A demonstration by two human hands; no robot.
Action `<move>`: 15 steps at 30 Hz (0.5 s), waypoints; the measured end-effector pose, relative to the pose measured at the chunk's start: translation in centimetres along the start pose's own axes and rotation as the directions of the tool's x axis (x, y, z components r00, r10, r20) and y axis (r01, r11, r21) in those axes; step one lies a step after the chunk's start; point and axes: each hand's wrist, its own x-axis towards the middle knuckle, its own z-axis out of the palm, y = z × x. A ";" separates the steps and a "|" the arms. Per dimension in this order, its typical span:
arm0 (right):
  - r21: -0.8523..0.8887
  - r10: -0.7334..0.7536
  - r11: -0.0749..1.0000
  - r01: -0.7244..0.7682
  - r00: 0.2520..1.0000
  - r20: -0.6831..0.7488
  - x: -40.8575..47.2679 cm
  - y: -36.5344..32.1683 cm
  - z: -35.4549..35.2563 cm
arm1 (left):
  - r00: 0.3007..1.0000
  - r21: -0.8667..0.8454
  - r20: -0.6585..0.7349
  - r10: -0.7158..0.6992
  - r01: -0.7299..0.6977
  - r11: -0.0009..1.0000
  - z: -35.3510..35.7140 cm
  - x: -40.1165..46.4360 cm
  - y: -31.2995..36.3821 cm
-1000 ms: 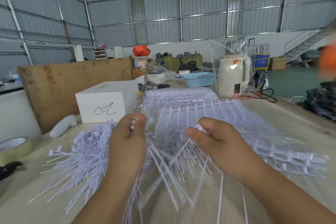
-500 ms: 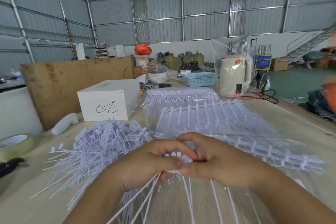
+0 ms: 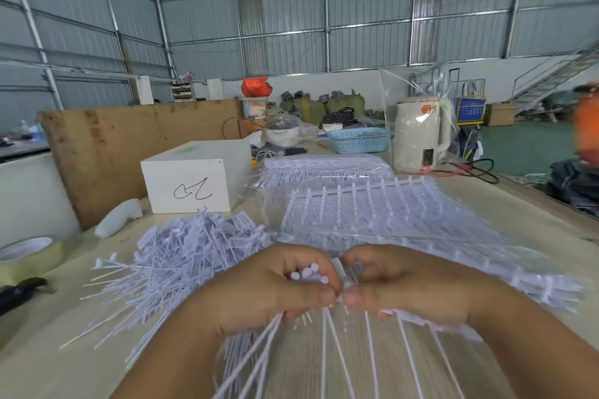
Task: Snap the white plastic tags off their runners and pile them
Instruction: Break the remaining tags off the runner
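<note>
A: Where's your tag runner (image 3: 337, 288)?
B: Pinched between your 2 thumbs, left hand (image 3: 272, 291) and right hand (image 3: 408, 285) curled round it. Loose pile (image 3: 181, 259) sits left of your fingers.

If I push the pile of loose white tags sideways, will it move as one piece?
Probably not. The pile of loose tags lies criss-crossed and unbound, so it would likely spread. The thin tails look light and bendy, and may snag together.
</note>
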 end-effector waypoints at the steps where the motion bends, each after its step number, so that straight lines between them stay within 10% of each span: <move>1: 0.014 0.020 1.000 -0.020 1.000 0.006 -0.2 0.1 -0.3 | 1.000 -0.055 0.027 0.010 -0.009 0.998 -0.5 -0.4 0.2; 6: -0.124 -0.014 0.992 0.014 1.000 0.004 -0.2 -0.1 -0.8 | 0.998 -0.341 -0.040 0.041 -0.052 0.939 -2.4 -1.6 0.1; 15: 0.115 -0.252 0.955 0.274 0.952 -0.173 0.1 -1.1 0.3 | 0.958 -0.287 -0.277 0.071 -0.153 0.946 -2.0 -0.7 -0.8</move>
